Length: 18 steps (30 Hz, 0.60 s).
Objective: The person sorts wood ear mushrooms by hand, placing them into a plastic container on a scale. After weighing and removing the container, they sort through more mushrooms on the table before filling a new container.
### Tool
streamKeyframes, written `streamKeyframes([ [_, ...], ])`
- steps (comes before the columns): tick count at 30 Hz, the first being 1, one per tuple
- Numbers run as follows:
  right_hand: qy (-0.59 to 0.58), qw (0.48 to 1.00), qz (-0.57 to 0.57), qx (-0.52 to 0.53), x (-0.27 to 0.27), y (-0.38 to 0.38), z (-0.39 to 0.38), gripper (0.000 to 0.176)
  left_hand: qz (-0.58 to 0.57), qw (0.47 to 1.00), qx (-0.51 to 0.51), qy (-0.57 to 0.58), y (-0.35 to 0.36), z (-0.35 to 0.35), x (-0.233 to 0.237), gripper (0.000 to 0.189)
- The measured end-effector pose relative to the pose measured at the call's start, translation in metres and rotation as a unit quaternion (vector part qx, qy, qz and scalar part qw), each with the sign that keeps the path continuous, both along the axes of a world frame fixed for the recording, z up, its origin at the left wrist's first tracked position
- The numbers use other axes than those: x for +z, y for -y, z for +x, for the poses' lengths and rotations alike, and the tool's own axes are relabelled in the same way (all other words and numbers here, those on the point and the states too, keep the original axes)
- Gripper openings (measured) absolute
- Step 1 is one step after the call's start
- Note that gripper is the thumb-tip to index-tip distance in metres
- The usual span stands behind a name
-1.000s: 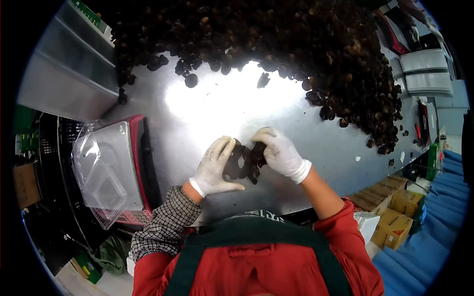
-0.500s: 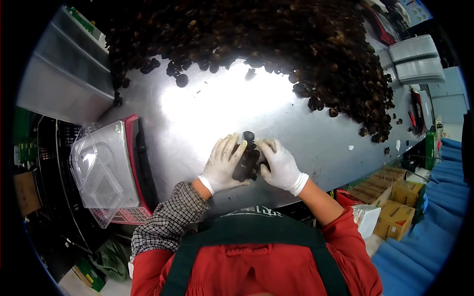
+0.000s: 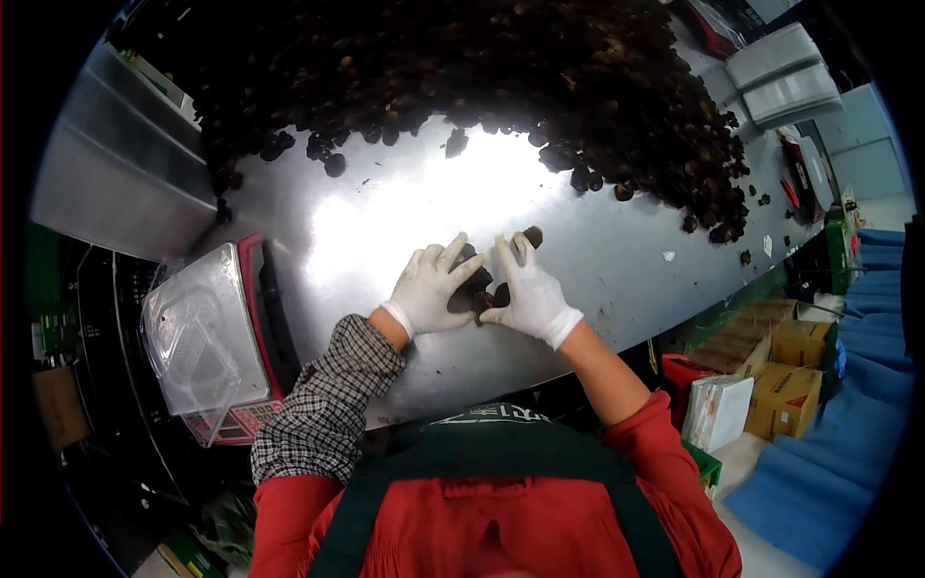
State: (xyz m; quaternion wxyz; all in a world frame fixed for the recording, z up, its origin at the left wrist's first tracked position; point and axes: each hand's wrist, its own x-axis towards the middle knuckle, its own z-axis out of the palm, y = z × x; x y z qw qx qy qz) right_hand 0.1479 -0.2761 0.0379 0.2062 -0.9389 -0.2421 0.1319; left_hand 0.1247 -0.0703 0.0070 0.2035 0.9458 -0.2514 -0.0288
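Note:
Both my hands wear white gloves over the metal table [image 3: 597,260]. Between them lies a small clump of dark, mushroom-like pieces [image 3: 471,281]. My left hand [image 3: 425,291] cups the clump's left side, its fingers spread and partly over it. On the right side, my right hand [image 3: 528,292] has thumb and fingers apart, with the thumb near the clump. One brownish piece [image 3: 533,236] sits just beyond the right fingertips. A large heap of the same dark pieces [image 3: 462,67] covers the far part of the table.
A scale [image 3: 212,328] with clear plastic lids on it stands at the left, below a metal bin [image 3: 125,154]. Stacked white trays [image 3: 785,77] and another red-edged scale [image 3: 802,183] are at the right. Cardboard boxes [image 3: 782,400] stand beyond the table's right edge.
Both hands have moved slightly up and closer together around the clump. A brownish piece now shows beyond the right fingertips. The view has shifted a little.

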Motion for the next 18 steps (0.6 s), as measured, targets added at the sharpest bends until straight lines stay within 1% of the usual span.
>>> streamKeyframes([
  [1, -0.011, 1.000, -0.002, 0.010, 0.000, 0.000, 0.000, 0.105, 0.011, 1.000, -0.009, -0.012, -0.001, 0.001, 0.001, 0.079],
  [2, -0.021, 1.000, -0.004, 0.019, 0.000, 0.001, 0.000, 0.103, -0.031, 0.999, -0.007, 0.010, -0.002, -0.002, 0.001, 0.069],
  [3, -0.030, 0.999, -0.005, 0.029, 0.001, 0.001, -0.001, 0.102, -0.044, 0.999, -0.001, 0.031, -0.003, -0.007, -0.004, 0.067],
  [4, 0.006, 0.999, 0.014, 0.038, -0.003, 0.003, -0.011, 0.096, -0.057, 0.997, 0.004, 0.053, -0.003, -0.015, -0.012, 0.065],
  [5, -0.011, 0.999, 0.018, 0.034, -0.006, 0.003, -0.024, 0.090, -0.070, 0.995, 0.011, 0.075, -0.002, -0.023, -0.013, 0.063],
  [6, -0.006, 0.999, 0.022, 0.033, -0.011, 0.002, -0.036, 0.088, -0.087, 0.991, 0.027, 0.095, 0.001, -0.030, -0.015, 0.059],
  [7, -0.001, 0.999, 0.025, 0.033, -0.013, -0.001, -0.045, 0.085, -0.089, 0.991, 0.029, 0.094, 0.004, -0.036, -0.019, 0.060],
  [8, 0.009, 0.999, 0.049, 0.011, -0.014, -0.004, -0.050, 0.082, -0.091, 0.991, 0.032, 0.094, 0.006, -0.041, -0.024, 0.060],
  [9, -0.010, 0.999, 0.053, -0.007, -0.015, -0.006, -0.049, 0.080, -0.092, 0.991, 0.034, 0.094, 0.008, -0.044, -0.029, 0.061],
  [10, -0.028, 0.998, 0.057, -0.026, -0.013, -0.009, -0.045, 0.078, -0.091, 0.990, 0.038, 0.105, 0.011, -0.041, -0.022, 0.057],
  [11, -0.045, 0.996, 0.061, -0.044, -0.012, -0.012, -0.039, 0.076, -0.086, 0.993, 0.045, 0.071, 0.014, -0.036, -0.019, 0.056],
  [13, -0.075, 0.995, 0.052, -0.037, -0.019, -0.018, -0.027, 0.070, -0.075, 0.995, 0.061, 0.003, 0.018, -0.024, -0.016, 0.055],
  [14, -0.089, 0.994, 0.048, -0.034, -0.025, -0.021, -0.022, 0.066, -0.112, 0.991, 0.078, 0.009, 0.020, -0.020, -0.013, 0.048],
  [15, -0.135, 0.983, 0.119, -0.040, -0.034, -0.021, -0.017, 0.059, -0.159, 0.981, 0.102, -0.046, 0.020, -0.017, -0.010, 0.043],
  [17, -0.221, 0.939, 0.258, -0.050, -0.038, -0.023, -0.010, 0.045, -0.285, 0.942, 0.150, -0.096, 0.018, -0.021, -0.005, 0.041],
  [18, -0.207, 0.940, 0.265, -0.050, -0.040, -0.028, -0.013, 0.040, -0.305, 0.933, 0.166, -0.095, 0.012, -0.027, 0.000, 0.042],
])
